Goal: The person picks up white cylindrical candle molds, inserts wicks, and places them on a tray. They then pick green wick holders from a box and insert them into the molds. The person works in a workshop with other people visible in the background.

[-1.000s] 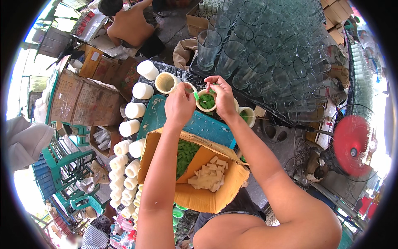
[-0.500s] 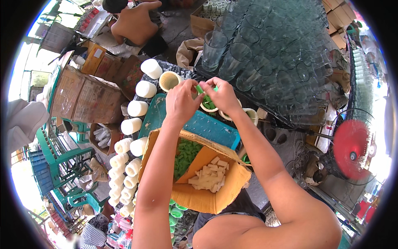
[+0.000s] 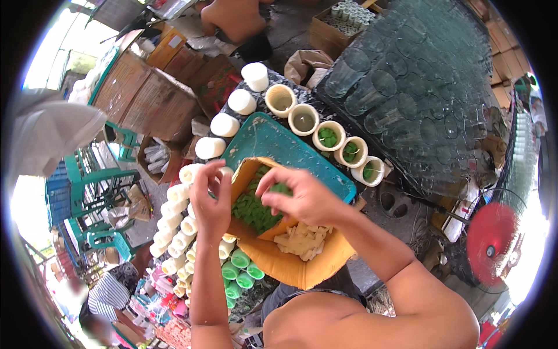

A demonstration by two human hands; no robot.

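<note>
Both forearms bare, entering from six o'clock; no sleeves, watch, rings or gloves seen on left hand (image 3: 210, 205) or right hand (image 3: 307, 198). Shoulders bare.

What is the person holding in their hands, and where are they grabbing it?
The right hand reaches into the cardboard box, fingers pinching green pieces from above. The left hand is at the box's left edge; what it grips cannot be told.

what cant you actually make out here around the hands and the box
- Head view: whether the right hand grips any green pieces; its fingers curl over them.
- Left hand: its palm faces away, so any hold is hidden.
- Cardboard box: its near side is cut off by the person's chest.
- White cups: partly behind the left forearm.
</note>
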